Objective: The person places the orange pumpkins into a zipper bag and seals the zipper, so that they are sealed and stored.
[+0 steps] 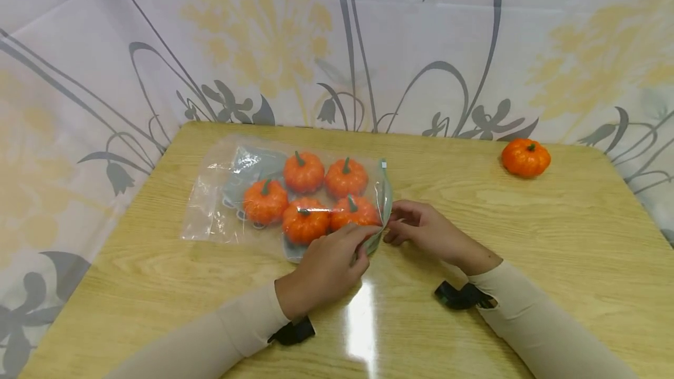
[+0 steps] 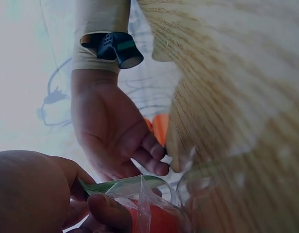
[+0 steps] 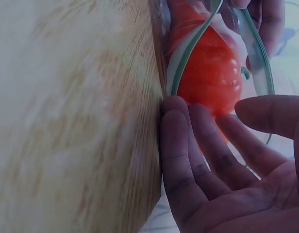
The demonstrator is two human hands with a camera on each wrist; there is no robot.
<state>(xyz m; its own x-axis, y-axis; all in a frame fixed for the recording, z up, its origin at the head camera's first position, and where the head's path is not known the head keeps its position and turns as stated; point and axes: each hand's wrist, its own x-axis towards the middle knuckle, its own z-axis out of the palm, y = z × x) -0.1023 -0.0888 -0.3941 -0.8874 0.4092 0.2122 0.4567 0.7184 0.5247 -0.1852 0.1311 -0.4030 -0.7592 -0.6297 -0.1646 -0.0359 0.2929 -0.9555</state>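
A clear zip bag [image 1: 207, 218] with a green seal strip [image 1: 388, 189] lies flat on the table, its mouth to the right. Several small orange toy pumpkins [image 1: 305, 221] with green stems are inside it. My left hand [image 1: 332, 268] pinches the near part of the seal strip between thumb and fingers. Just right of the mouth is my right hand [image 1: 429, 233], its fingers loosely bent and holding nothing. In the right wrist view the mouth gapes, and a pumpkin [image 3: 210, 73] shows behind the right fingertips [image 3: 174, 128].
One more orange pumpkin [image 1: 525, 158] sits by itself near the back right of the wooden table [image 1: 568, 238]. Behind the table hangs a flower-patterned cloth [image 1: 368, 34]. A printed grey-blue patch [image 1: 258, 165] marks the bag's left part.
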